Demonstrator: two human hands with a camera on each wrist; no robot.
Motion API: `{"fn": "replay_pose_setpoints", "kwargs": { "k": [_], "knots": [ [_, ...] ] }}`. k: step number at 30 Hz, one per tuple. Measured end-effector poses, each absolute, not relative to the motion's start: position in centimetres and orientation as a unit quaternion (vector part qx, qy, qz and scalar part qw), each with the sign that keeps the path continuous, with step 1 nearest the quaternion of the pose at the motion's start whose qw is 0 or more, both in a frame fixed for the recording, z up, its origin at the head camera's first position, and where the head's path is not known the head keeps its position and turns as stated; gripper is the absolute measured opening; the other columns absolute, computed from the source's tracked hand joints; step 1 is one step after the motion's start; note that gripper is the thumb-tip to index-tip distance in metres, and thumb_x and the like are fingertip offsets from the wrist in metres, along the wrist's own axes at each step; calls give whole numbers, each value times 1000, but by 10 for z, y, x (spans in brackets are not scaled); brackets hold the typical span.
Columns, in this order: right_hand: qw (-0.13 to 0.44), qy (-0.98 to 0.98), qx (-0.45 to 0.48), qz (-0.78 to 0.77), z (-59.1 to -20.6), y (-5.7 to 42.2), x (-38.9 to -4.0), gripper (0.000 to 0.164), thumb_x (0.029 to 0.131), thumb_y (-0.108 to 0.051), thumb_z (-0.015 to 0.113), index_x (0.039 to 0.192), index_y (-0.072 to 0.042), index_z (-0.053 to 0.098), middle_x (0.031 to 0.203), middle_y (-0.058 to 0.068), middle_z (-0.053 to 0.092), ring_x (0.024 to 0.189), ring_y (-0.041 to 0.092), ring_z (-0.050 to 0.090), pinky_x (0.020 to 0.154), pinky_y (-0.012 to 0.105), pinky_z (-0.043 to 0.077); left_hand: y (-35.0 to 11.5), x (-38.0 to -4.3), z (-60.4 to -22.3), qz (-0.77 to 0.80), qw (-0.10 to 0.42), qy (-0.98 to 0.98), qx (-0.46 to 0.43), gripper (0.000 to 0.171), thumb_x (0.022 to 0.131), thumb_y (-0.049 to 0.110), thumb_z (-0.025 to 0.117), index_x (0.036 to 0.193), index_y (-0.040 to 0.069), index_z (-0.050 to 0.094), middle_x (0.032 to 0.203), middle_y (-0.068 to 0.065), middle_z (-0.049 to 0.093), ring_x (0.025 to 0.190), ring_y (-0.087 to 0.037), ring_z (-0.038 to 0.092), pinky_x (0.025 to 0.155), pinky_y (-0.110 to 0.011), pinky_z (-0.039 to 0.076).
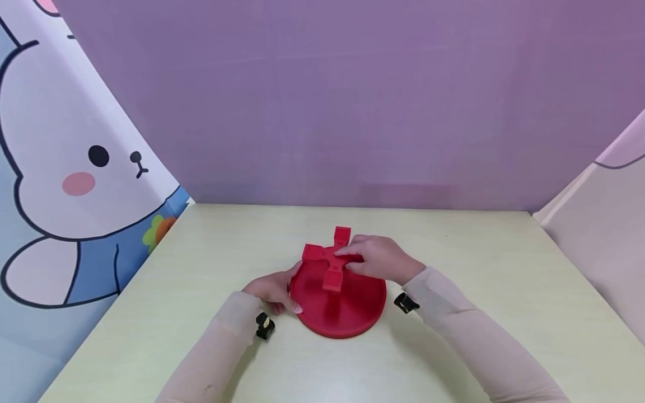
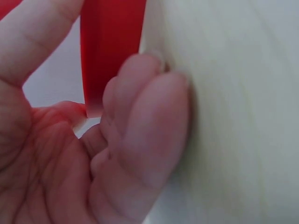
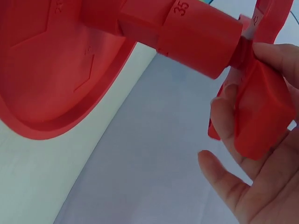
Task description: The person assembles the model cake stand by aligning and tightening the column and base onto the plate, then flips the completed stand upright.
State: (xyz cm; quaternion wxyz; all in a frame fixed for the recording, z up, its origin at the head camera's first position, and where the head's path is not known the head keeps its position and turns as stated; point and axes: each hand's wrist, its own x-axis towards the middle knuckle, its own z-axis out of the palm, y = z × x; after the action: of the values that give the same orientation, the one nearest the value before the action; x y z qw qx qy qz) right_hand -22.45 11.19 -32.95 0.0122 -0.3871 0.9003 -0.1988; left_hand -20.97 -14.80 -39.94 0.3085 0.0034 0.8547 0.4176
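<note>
A red round base (image 1: 353,313) with a raised rim lies on the table. From its middle rises a red post (image 3: 201,37) marked 35. The post meets a red cross-shaped top piece (image 1: 332,280) with block-like ends. My left hand (image 1: 274,288) holds the base's rim at its left side, fingers curled low beside the tabletop in the left wrist view. With thumb and fingers, my right hand (image 1: 380,257) grips one arm of the cross piece, which that hand partly hides in the head view.
The pale wooden table (image 1: 176,280) carries the base near its middle. A purple cloth (image 1: 353,112) hangs behind the far edge, and a cartoon-printed cloth (image 1: 75,140) hangs at the left. Dark wrist-worn devices (image 1: 406,303) sit at both sleeves.
</note>
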Motion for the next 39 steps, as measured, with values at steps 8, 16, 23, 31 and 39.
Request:
{"fn": "replay_pose_setpoints", "kwargs": {
  "k": [8, 16, 23, 31, 39],
  "knots": [
    [-26, 905, -389, -172, -333, 111, -221, 37, 84, -19, 73, 120, -12, 69, 96, 2, 67, 74, 9, 55, 60, 20, 48, -151, -212, -400, 448, 328, 831, 28, 112, 68, 11, 85, 155, 27, 15, 112, -10, 52, 55, -19, 46, 50, -26, 43],
    [-52, 912, -369, -173, -328, 113, -223, 28, 87, -15, 69, 115, -11, 72, 81, -2, 65, 64, 9, 52, 55, 21, 45, -151, -214, -399, 448, 334, 829, 34, 113, 68, 11, 85, 154, 28, 15, 106, -9, 54, 53, -19, 44, 49, -25, 42],
    [-143, 883, -423, -144, -329, 119, -230, 21, 81, -3, 73, 100, -11, 77, 118, 14, 59, 104, 29, 55, 74, 36, 54, -152, -214, -401, 441, 328, 835, 34, 114, 67, 10, 85, 155, 28, 15, 111, -10, 52, 54, -19, 45, 50, -26, 43],
    [-61, 865, -470, -164, -329, 123, -234, 33, 86, 1, 66, 118, -7, 69, 128, 18, 58, 127, 42, 44, 99, 54, 40, -150, -213, -400, 449, 330, 829, 45, 110, 67, 12, 85, 154, 28, 19, 113, -9, 52, 55, -19, 46, 51, -25, 43],
    [-42, 871, -464, -155, -332, 122, -233, 35, 87, 2, 64, 121, -8, 68, 124, 14, 61, 125, 38, 47, 103, 60, 30, -151, -211, -401, 449, 322, 833, 28, 110, 68, 12, 85, 154, 27, 18, 110, -9, 52, 54, -19, 44, 50, -25, 41]
  ]
}}
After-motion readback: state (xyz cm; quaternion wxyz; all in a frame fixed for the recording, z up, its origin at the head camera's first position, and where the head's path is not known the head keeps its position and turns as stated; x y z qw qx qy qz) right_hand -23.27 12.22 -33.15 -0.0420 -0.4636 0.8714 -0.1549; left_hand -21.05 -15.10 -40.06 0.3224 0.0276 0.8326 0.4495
